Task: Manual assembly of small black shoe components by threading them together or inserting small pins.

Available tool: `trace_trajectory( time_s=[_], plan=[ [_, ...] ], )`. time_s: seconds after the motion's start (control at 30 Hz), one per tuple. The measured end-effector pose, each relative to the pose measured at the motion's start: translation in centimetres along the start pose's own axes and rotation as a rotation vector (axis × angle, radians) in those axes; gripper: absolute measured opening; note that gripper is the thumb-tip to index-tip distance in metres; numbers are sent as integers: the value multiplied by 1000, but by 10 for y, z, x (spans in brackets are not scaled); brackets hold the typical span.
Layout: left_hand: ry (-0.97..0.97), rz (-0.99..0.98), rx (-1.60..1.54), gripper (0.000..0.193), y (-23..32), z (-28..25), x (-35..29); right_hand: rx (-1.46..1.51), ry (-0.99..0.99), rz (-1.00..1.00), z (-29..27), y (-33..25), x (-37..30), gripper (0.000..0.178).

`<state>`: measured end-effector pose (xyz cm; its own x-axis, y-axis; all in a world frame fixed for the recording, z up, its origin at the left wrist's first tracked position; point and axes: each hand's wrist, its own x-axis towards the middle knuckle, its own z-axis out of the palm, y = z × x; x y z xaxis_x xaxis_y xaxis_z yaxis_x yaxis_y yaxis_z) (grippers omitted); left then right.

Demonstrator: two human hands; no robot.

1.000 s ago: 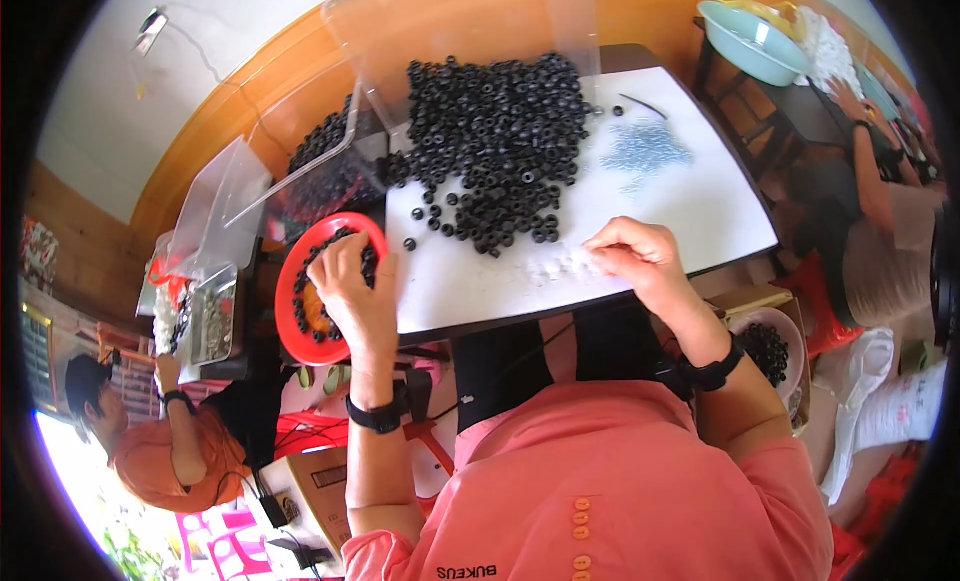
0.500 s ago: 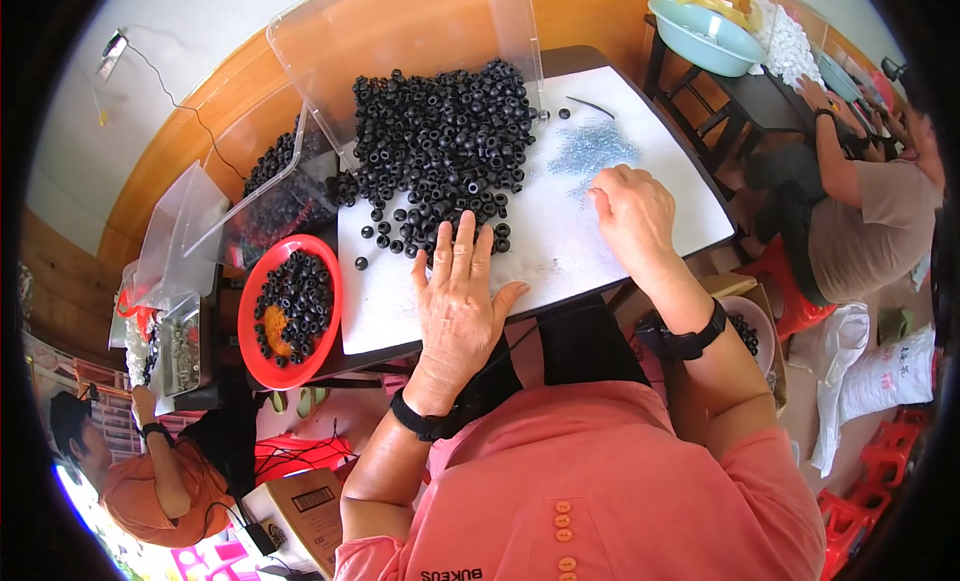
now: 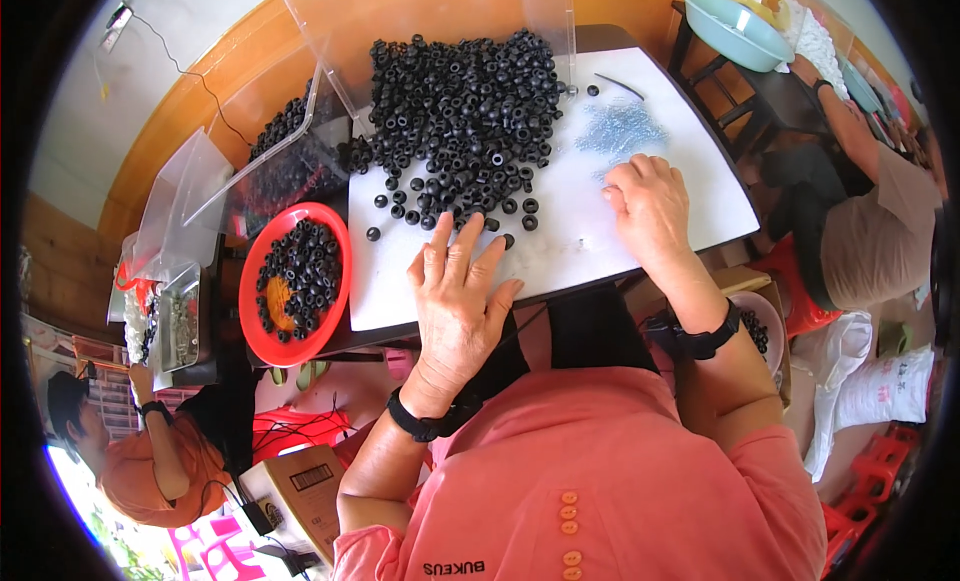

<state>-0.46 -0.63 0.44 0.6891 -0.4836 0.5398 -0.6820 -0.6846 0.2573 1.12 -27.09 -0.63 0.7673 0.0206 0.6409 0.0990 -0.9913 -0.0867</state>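
Observation:
A large heap of black, ring-like pieces with holes (image 3: pixel 470 121) is spread over a white board (image 3: pixel 400 301) on the table. At the heap's near edge is my left hand (image 3: pixel 455 306), palm down, with its fingers apart and slightly bent. Its fingertips touch or lie just beside a few loose pieces, and one black piece sits by the index finger. My right hand (image 3: pixel 650 206) rests on the board's right side, fingers curled in and thumb close to them. Whatever they hold, if anything, is hidden. Just beyond it lies a scatter of tiny clear-blue bits (image 3: pixel 620 129).
A red bowl (image 3: pixel 345 271) with black pieces stands left of the board. Clear plastic bins (image 3: pixel 325 96) are behind and left. A thin black strip (image 3: pixel 620 86) lies at the far right. Co-workers sit at left (image 3: pixel 160 471) and right (image 3: pixel 880 231). A light blue basin (image 3: pixel 735 31) is far right.
The view has shifted a little. The fingers of my left hand are more bent, and a loose black piece now lies beside its index finger. My right hand stays curled near the blue bits.

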Motion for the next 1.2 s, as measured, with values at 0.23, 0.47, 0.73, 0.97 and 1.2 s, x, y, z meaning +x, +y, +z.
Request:
trace_trajectory(
  time_s=[0.23, 0.47, 0.73, 0.97, 1.2],
  plan=[
    [137, -74, -87, 29, -7, -5, -4, 226, 99, -105, -10, -3, -1, 17],
    [175, 1, -43, 25, -6, 0, 6, 368, 137, -87, -10, -4, -10, 17],
    [108, 18, 155, 23, -7, -1, 15, 347, 135, -98, -16, -4, -16, 17],
    [110, 59, 96, 23, 6, -6, 10, 444, 191, -90, -18, -6, -22, 14],
    [50, 22, 58, 20, 3, -1, 11, 639, 216, -37, -26, -20, -30, 15]
  ],
)
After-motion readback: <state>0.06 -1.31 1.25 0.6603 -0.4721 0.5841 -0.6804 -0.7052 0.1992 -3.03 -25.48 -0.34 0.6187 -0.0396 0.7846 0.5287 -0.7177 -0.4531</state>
